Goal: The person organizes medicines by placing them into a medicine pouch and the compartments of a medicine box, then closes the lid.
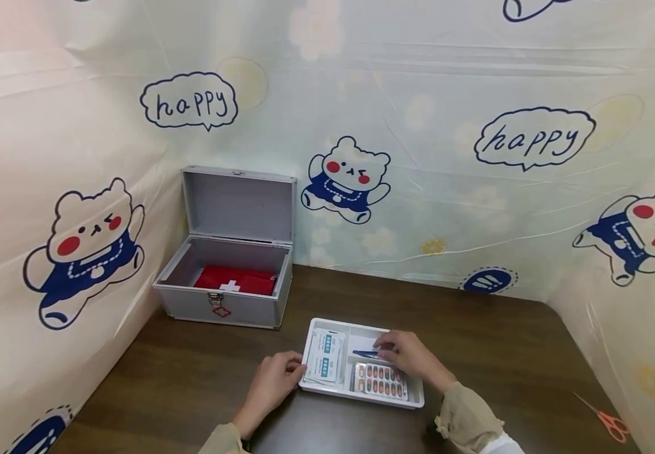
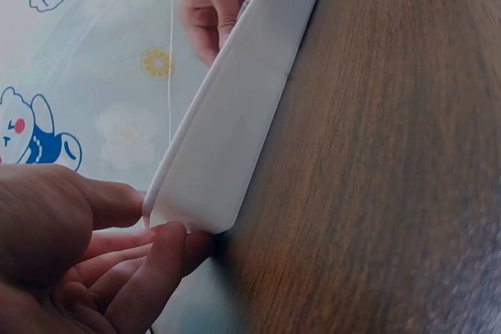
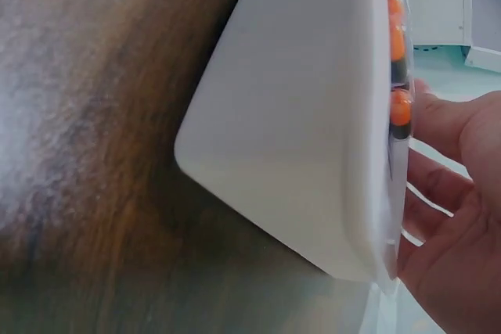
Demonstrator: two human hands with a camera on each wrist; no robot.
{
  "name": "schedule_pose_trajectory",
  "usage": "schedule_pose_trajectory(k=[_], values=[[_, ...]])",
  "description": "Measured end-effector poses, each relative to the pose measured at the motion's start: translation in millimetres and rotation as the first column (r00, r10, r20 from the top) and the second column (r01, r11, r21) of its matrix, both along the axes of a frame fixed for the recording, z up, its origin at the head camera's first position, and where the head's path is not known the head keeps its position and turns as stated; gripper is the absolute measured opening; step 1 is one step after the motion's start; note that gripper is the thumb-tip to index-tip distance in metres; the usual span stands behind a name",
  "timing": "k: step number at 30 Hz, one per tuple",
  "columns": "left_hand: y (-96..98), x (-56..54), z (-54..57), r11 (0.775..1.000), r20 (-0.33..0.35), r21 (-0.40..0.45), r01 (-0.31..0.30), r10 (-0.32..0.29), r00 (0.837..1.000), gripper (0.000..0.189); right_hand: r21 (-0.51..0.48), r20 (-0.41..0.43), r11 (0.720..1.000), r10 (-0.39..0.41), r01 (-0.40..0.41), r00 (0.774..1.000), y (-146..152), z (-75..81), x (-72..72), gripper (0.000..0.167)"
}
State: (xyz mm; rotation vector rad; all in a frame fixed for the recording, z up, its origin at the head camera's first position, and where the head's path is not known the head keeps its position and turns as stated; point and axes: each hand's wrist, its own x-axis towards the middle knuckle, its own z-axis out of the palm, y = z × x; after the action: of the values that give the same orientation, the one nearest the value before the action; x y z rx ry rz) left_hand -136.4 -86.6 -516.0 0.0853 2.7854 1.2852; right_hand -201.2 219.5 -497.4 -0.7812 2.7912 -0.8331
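Observation:
A white divided tray (image 1: pixel 361 397) lies on the table. My left hand (image 1: pixel 273 381) grips its near left corner; in the left wrist view the thumb side meets the rim and other fingers bend against the outer wall. My right hand (image 1: pixel 409 353) reaches into the tray's upper right compartment, fingertips at the right end of dark blue tweezers (image 1: pixel 364 354). I cannot tell whether it pinches them. White packets with teal labels (image 1: pixel 325 356) fill the left compartment. Blister packs of orange-and-dark capsules (image 1: pixel 382 381) lie in the lower right one.
An aluminium first-aid box (image 1: pixel 219 310) stands open at the back left, with a red pouch (image 1: pixel 236 280) bearing a white cross inside. Orange-handled scissors (image 1: pixel 611 425) lie near the table's right edge. A printed curtain (image 1: pixel 418 208) surrounds the table on three sides.

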Motion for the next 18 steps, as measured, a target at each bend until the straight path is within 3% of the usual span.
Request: schedule_pose_trajectory(k=[3,8,14,18], values=[[1.4,0.6,-0.3,1.000,-0.007,0.001,0.001,-0.001,1.000,0.017,-0.035,-0.025,0.999,-0.021,0.020,0.999,10.4,6.1,5.9,0.018],[0.8,1.8,-1.3,1.000,-0.030,0.002,-0.003,0.003,1.000,0.016,-0.095,-0.127,0.987,-0.140,0.129,0.982,44.8,16.3,21.7,0.023],[-4.4,2.5,-1.0,1.000,-0.024,0.000,-0.030,0.030,0.999,0.017,-0.133,-0.315,0.967,-0.248,0.216,0.916,101.9,19.3,37.6,0.026],[-5.9,4.4,-2.0,0.999,-0.018,-0.007,-0.041,0.041,0.999,0.017,-0.088,-0.381,0.948,-0.314,0.304,0.870,143.6,13.3,50.7,0.028]])
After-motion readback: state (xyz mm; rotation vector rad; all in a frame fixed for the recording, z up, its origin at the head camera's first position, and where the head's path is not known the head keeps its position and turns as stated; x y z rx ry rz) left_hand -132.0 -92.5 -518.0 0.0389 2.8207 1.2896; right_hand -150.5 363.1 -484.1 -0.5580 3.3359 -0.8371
